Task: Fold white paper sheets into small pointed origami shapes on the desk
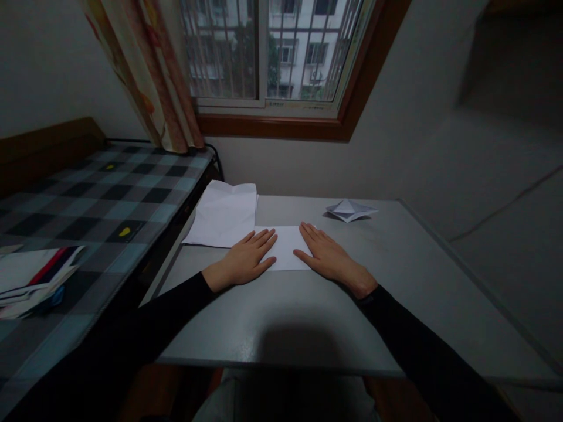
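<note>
A white sheet of paper [288, 249] lies flat on the grey-white table, its left and right ends partly hidden under my hands. My left hand [250, 256] rests palm down on the left end, fingers stretched and thumb apart. On the right end my right hand [328, 253] lies flat too, its thumb spread from the fingers. Beyond my left hand is a stack of white paper [226, 214] with a wavy far edge. A folded paper boat [349, 210] stands by itself near the table's back edge, past my right hand.
The table [281, 316] meets the wall below a barred window [303, 53]. To the left stands a bed with a checked cover [145, 193], and papers or bags [37, 278] lie on it. A patterned curtain [153, 88] hangs at the window's left.
</note>
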Tool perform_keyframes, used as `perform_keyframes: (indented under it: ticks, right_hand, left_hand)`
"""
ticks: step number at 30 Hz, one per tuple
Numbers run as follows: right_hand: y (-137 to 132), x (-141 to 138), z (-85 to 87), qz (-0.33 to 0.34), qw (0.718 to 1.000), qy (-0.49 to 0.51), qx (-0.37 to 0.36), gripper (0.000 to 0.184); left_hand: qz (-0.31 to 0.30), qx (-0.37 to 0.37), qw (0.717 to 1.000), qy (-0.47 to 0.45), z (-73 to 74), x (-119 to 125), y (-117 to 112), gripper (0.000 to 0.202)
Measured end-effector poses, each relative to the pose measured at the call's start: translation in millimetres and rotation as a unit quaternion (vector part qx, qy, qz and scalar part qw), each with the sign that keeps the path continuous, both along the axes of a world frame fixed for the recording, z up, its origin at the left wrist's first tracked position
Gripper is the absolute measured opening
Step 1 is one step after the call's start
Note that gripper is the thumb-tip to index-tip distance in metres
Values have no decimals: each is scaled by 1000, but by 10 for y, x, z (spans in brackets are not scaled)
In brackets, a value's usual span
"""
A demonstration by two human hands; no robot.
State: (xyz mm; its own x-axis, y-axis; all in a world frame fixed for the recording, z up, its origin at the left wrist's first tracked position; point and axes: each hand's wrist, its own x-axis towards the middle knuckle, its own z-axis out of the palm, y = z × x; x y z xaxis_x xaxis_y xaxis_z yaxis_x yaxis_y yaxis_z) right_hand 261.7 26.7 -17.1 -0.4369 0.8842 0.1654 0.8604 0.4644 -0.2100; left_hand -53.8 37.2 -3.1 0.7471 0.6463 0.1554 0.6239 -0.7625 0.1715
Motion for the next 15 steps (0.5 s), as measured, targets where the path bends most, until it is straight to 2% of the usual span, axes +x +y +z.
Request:
perform_keyframes:
  ticks: [9,13,15]
  right_hand:
    - [-11,211,-45,-31,999,-15,17,86]
    - [-56,177,86,-42,998,-38,6,79]
    - [-70,160,182,-44,998,-33,21,73]
  left_hand:
    - [-1,15,999,36,23,-18,-3,75]
    - [-1,62,998,32,112,-18,-50,77]
    - [-12,90,996,20,174,-6,-81,72]
